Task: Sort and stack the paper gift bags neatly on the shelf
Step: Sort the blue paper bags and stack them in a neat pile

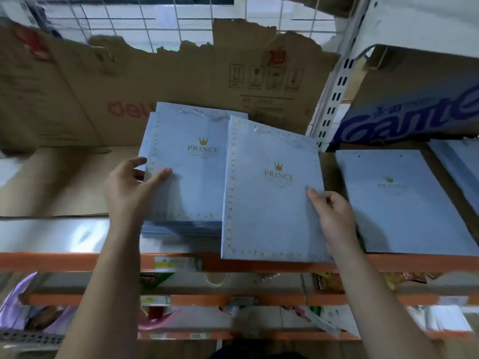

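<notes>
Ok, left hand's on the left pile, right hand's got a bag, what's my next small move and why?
Probably slide the bag that your right hand grips left and back, onto the left stack your left hand holds. It lies askew, only overlaps that stack's right edge, and its bottom overhangs the orange shelf rail.

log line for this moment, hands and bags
left hand: grips bag stack | right hand: grips front bag | front bag: overlaps bag stack, lower edge over shelf edge
</notes>
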A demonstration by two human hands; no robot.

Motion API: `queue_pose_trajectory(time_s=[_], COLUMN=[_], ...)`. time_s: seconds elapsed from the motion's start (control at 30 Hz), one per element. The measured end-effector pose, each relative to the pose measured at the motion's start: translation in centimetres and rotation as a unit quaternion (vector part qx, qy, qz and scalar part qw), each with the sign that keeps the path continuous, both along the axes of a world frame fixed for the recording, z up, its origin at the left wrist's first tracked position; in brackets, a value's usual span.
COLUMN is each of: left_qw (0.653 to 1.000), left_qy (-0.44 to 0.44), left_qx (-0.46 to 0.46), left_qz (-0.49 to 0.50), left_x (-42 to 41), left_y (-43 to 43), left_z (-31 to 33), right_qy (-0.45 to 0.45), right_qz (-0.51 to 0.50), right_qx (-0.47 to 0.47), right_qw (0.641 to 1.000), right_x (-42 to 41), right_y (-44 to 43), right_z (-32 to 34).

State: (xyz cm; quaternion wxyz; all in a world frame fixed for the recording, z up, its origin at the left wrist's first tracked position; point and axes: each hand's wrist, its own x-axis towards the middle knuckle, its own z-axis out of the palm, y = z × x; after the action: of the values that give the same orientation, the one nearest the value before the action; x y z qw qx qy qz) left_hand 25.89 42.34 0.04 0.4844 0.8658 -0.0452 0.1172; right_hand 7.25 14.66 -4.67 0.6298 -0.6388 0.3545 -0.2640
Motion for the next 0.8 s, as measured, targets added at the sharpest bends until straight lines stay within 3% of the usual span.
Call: queue_pose_trajectory(time_s=[0.4,0.8], left_qw=[0.993,0.996], left_qy=[-0.069,-0.024], left_qx=[0.092,0.083], left_qz=[0.037,-0.034], left_x=[1.7,3.3], left_y=[0.8,2.6], left_z=[-2.2,-2.8], right_qy=[0.020,-0.023], right_qz=[-0.007,0.003], right_qx=[0.005,0.022], right_qw=[1.000,0.999], right_x=[1.3,4.1], right_y=[2.7,5.0], right_z=[-0.5,1.5])
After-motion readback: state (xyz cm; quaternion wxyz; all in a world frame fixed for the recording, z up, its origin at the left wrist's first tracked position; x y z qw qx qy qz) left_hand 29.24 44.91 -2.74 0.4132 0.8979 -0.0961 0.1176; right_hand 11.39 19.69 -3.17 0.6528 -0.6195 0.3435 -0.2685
